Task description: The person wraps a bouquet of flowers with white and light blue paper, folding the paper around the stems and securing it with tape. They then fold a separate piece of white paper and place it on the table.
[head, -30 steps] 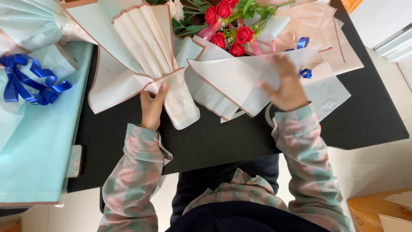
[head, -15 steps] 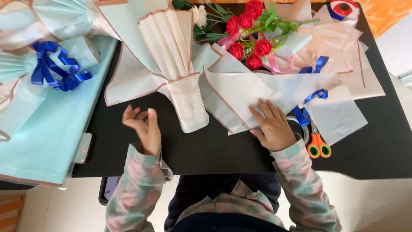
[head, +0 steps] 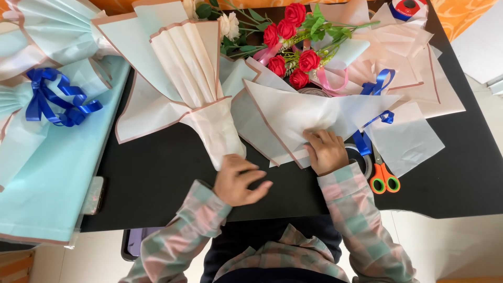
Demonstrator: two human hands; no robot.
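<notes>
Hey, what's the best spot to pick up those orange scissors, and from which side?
Probably take the scissors by the orange handle loops, coming from the table's near edge. The loops lie bare and point toward the person, while the blades run up under blue ribbon and paper. The right hand is nearest.

bare black table [head: 157, 183] lies open near-left of the left hand [head: 238, 181], and again at the near right corner. far across, pleated wrapping paper [head: 194, 78], red roses [head: 291, 47] and loose sheets crowd the way; orange-handled scissors [head: 384, 175] block just right of the right hand [head: 326, 152].
</notes>
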